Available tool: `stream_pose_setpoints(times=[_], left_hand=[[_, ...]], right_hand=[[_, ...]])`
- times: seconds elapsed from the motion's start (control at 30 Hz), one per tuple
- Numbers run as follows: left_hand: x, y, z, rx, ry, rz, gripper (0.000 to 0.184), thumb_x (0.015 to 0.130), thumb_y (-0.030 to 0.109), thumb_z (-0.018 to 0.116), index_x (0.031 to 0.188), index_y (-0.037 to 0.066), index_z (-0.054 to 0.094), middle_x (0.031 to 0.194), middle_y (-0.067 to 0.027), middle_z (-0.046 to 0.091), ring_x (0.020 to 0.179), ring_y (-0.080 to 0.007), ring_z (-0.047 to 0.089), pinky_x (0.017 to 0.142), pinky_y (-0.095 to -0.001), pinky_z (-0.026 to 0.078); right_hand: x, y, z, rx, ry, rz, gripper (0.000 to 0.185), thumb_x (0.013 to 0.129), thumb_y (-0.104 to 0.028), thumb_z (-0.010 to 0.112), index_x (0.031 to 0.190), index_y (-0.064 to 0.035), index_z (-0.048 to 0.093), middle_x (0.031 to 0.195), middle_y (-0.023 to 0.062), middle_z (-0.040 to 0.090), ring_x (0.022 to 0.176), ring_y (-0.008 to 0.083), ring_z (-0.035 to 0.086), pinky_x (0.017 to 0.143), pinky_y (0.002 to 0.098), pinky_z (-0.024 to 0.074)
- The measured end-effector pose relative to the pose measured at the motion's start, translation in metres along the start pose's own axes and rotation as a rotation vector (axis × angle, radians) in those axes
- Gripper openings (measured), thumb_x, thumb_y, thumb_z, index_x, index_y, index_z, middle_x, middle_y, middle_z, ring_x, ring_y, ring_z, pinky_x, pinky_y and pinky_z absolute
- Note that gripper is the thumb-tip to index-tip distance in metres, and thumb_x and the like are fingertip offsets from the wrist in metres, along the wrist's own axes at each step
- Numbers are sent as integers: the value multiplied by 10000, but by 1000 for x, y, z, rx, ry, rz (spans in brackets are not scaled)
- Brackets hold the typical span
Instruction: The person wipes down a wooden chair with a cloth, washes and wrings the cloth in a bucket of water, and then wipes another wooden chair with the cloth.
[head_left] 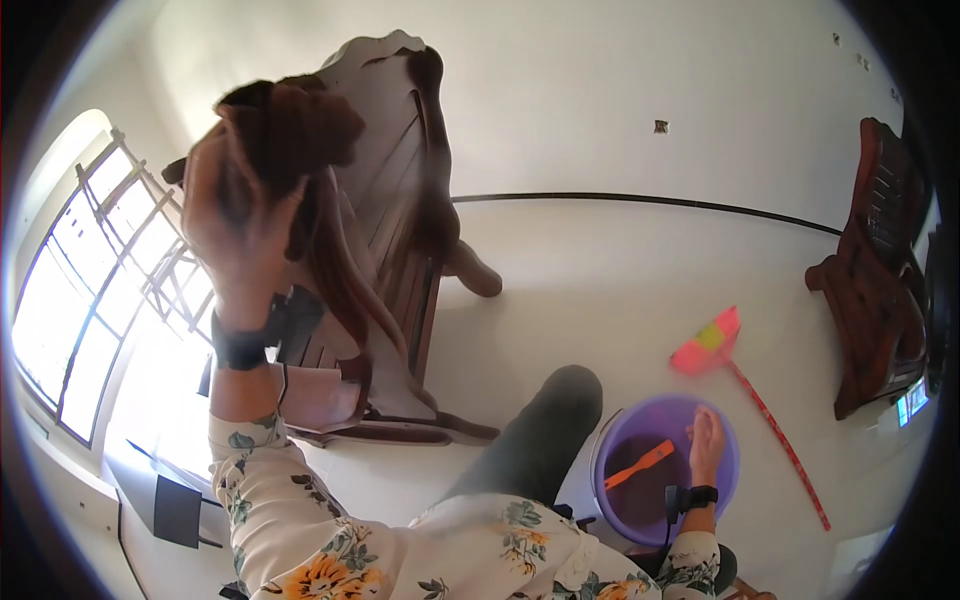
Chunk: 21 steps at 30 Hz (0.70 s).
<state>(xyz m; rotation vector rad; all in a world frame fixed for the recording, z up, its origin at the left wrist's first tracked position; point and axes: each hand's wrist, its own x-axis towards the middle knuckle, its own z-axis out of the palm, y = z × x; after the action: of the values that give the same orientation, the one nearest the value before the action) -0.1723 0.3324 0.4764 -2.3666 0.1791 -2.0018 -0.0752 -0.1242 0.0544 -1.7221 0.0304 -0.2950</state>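
My left hand is raised at the upper left, its fingers wrapped round a dark brown cloth, in front of a wooden bench. Both the hand and the cloth are slightly blurred. At the lower right my right hand is over the right side of a purple bucket; its fingers are stretched out, with nothing seen in them. Inside the bucket an orange tool leans above dark contents.
A pink and yellow broom or mop head with a red handle lies right of the bucket. Another dark wooden seat stands at the far right. My knee is left of the bucket. Bright windows are at the left.
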Motion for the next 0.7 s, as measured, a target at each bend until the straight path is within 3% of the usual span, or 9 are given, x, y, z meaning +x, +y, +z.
stream_pose_setpoints(times=[0.13,0.27,0.4,0.47,0.6,0.7], left_hand=[[4,-20,0,-87,143,-92,461,724,98,754,1134,10,562,1038,-95,626,943,-230,601,855,-350,460],[-1,-31,-7,7,251,-125,363,783,66,690,1127,20,584,1081,-116,601,1003,-226,573,895,-334,432],[-31,-39,-7,-78,279,-428,326,854,104,609,1168,22,576,1158,-134,572,1055,-234,549,929,-334,410],[-60,-67,-13,-54,212,-412,326,881,93,563,1198,16,558,1192,-133,562,1075,-238,541,944,-337,406],[-117,-91,-9,-212,247,-469,436,913,229,570,1273,-2,481,1196,-109,562,1077,-202,549,941,-313,437],[-167,-86,-11,138,92,-364,465,935,254,531,1293,-31,447,1238,-110,531,1108,-220,524,966,-322,414]], right_hand=[[1,1,1,-9,-19,-22,201,921,-124,528,1068,1,583,949,67,615,688,116,562,636,250,478],[-3,-3,-3,-41,-32,1,200,914,-114,533,1067,4,584,970,76,611,699,124,575,650,252,489],[-4,-1,-2,-71,-28,-44,218,916,-136,526,1073,1,592,947,67,615,699,115,581,618,241,476],[-8,-2,-1,-63,-38,-47,212,913,-125,527,1066,6,593,944,68,615,713,118,584,625,243,479],[-8,1,2,-39,-60,-8,165,897,-65,540,1028,17,596,962,81,606,773,140,592,682,257,504],[-9,-4,6,-75,-74,-2,146,887,-51,541,1001,13,605,952,79,606,798,143,590,696,254,502]])
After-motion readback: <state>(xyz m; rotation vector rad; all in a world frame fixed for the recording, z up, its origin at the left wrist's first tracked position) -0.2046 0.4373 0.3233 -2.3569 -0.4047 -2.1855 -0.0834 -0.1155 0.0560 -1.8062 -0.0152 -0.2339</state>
